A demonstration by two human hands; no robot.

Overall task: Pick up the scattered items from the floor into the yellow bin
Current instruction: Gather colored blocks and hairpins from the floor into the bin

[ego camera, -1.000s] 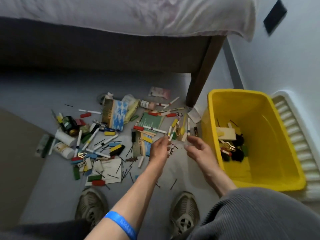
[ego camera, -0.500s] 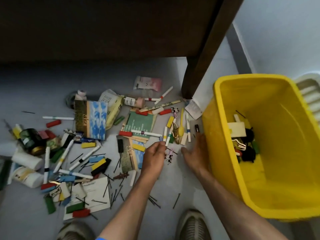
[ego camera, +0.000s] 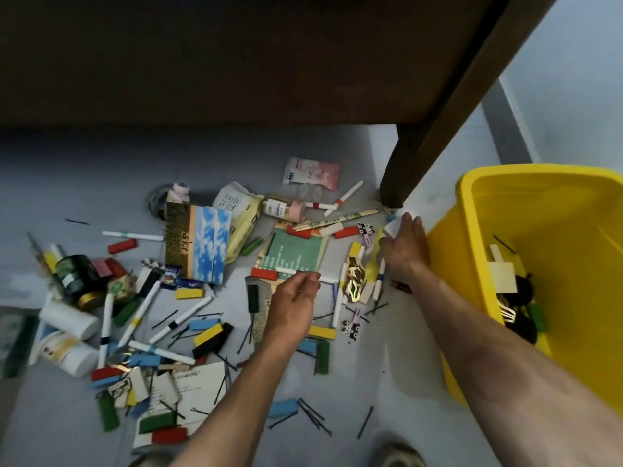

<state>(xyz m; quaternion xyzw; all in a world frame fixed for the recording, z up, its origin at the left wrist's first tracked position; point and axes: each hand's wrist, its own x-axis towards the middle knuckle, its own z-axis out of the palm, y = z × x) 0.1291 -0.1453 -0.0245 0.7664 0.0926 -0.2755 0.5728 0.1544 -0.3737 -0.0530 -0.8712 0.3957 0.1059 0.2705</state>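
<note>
The scattered items [ego camera: 202, 298] are spread over the grey floor [ego camera: 387, 382] below the bed frame, from the nine o'clock edge to the yellow bin [ego camera: 468, 251] at three o'clock, which already holds a few pieces.

The right hand [ego camera: 403, 244] is reached toward one o'clock, its fingers laid on a white slip of paper [ego camera: 392, 226] beside the bed leg [ego camera: 397, 183]; whether the paper is pinched cannot be told. The left hand [ego camera: 293, 305] is held at the centre with fingers loosely curled over a white stick [ego camera: 286, 270] lying on a green card [ego camera: 296, 254]; a grip cannot be confirmed.

Most of the pieces are judged light and stiff: sticks and coloured blocks can be taken by the middle. The black hairpins [ego camera: 313, 416] are thin and flat, so a fingernail pinch or sweeping together would be needed. Paper and cards are limp and best lifted at an edge. The dark jar [ego camera: 76, 278] and white bottles [ego camera: 67, 320] are likely heavier and smooth, and should be wrapped around the body.
</note>
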